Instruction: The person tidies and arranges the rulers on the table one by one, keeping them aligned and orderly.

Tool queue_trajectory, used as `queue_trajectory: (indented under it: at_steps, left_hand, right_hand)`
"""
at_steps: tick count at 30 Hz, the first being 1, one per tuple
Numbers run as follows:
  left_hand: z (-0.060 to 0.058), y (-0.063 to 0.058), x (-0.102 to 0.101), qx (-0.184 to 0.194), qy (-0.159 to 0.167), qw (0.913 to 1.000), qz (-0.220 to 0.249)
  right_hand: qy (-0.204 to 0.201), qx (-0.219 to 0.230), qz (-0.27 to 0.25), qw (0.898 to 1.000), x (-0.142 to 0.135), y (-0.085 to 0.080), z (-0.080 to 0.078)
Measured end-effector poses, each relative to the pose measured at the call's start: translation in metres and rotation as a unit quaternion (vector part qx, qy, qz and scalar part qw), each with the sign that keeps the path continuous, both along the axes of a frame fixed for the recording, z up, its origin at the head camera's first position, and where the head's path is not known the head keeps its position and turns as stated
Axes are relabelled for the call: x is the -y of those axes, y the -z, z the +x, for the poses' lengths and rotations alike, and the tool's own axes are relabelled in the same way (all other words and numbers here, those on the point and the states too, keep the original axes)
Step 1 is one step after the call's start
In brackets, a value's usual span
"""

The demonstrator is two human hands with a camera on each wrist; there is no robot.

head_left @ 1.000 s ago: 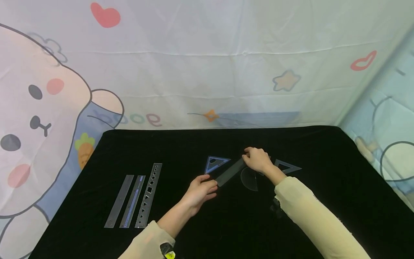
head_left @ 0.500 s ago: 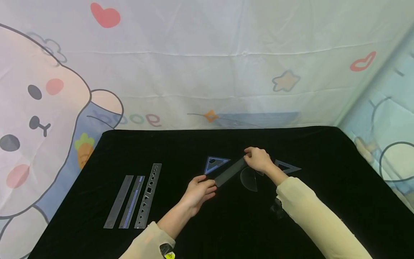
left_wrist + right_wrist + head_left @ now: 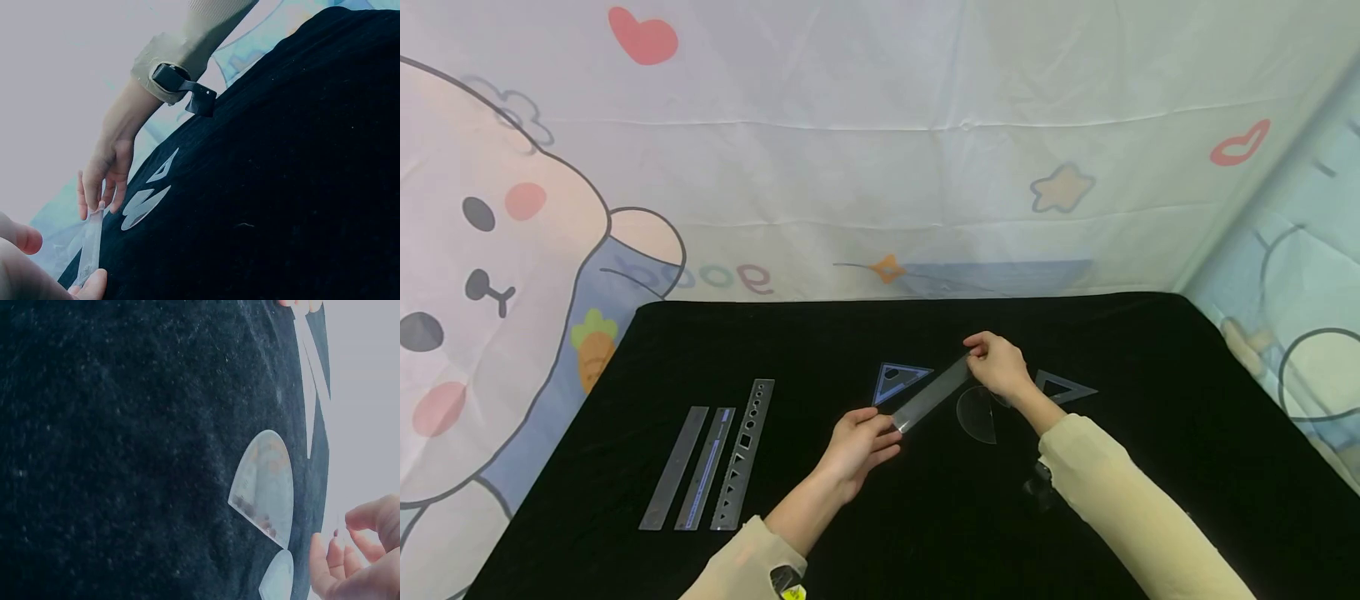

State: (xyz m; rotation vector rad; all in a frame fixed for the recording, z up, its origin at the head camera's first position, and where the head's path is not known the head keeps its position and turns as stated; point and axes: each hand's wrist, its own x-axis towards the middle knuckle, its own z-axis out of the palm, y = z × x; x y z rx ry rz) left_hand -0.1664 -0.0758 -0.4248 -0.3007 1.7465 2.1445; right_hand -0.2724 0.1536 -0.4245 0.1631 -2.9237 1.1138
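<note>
A clear ruler (image 3: 934,392) lies slantwise between the hands. My right hand (image 3: 1000,365) pinches its far end between thumb and fingers, seen also in the right wrist view. At the near end, the nearly straight fingers of my left hand (image 3: 856,450) touch the ruler; in the left wrist view the thumb stands apart from it. A blue-edged set square (image 3: 901,382) lies just beyond the left hand. Below the right hand rests a clear protractor (image 3: 976,414), with a smaller clear piece (image 3: 278,578) beside it. Another set square (image 3: 1066,387) lies right of the right wrist.
On the left of the black cloth (image 3: 1150,467) lie a plain ruler (image 3: 674,468), a blue-striped ruler (image 3: 706,468) and a stencil ruler (image 3: 743,454), side by side. A printed curtain (image 3: 850,167) hangs behind the table.
My right hand has risen slightly, and the ruler's far end with it; its near end now catches light. My left hand has barely moved, and the other pieces lie as before.
</note>
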Motion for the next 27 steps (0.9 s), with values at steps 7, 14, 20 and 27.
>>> queue_trajectory:
  at_steps: [7,14,20,27]
  left_hand:
    - [0.0,0.001,0.0,-0.006,-0.009,0.9999,0.004]
    - [0.001,0.004,0.001,0.006,-0.011,0.9999,0.007]
    - [0.0,0.005,0.002,0.008,0.0,1.0,-0.002]
    - [-0.002,0.005,0.004,0.008,0.056,0.9984,-0.007]
  right_hand:
    - [0.016,-0.004,-0.021,1.0,0.002,0.001,0.0]
    - [0.024,0.06,-0.099,0.993,0.006,-0.001,0.0]
    - [0.005,0.074,-0.127,0.989,0.011,-0.006,0.002]
    - [-0.016,0.069,-0.12,0.99,0.016,-0.01,0.004]
